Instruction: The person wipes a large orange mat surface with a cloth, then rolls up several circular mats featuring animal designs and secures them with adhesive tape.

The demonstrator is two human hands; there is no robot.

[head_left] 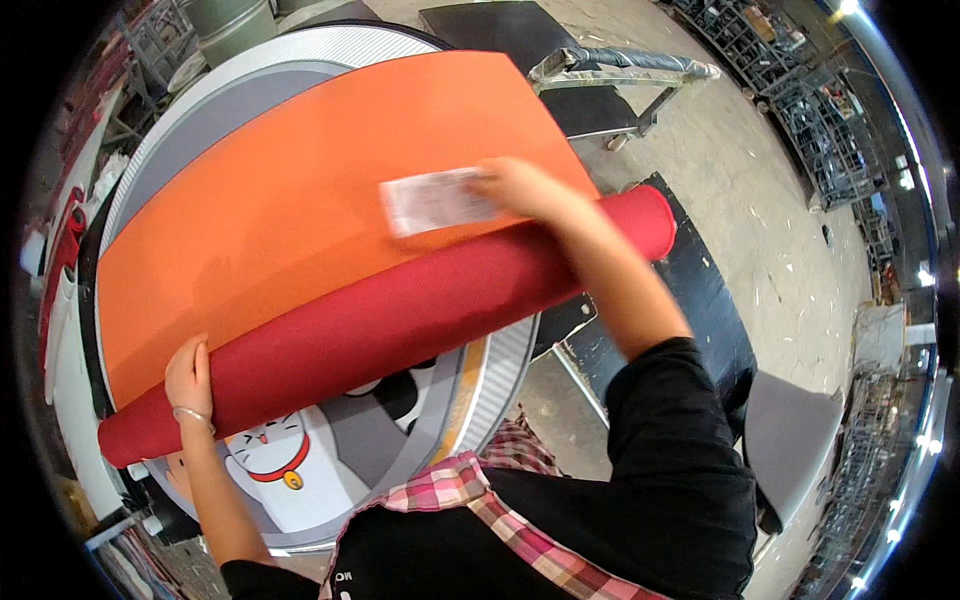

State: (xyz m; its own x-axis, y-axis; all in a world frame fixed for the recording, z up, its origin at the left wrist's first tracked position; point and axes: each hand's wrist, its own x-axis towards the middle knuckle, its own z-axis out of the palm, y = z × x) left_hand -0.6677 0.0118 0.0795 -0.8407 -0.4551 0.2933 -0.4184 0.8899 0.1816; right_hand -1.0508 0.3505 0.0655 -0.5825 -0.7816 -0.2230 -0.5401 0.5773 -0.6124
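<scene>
A long red roll (pixel 400 310) of mat-like material lies slantwise before me, along the near edge of a flat orange sheet (pixel 300 170). Near the roll's left end, my left hand (pixel 188 380) is closed over it, fingers bent round the far side. My right hand (pixel 520 190), slightly blurred, pinches the right end of a white printed paper slip (pixel 430 202) just above the orange sheet, beyond the roll. My right forearm crosses over the roll. Underneath lie grey and white round mats, one with a white cartoon cat (pixel 290 470) showing on the near side.
A black bench top (pixel 700 290) extends at the right, with a grey chair (pixel 790 440) nearby. Behind the sheet stand a dark table (pixel 490 35) and a wrapped metal bar frame (pixel 630 65). Drums (pixel 230 25) stand far left; wire racks (pixel 800 110) line the far right.
</scene>
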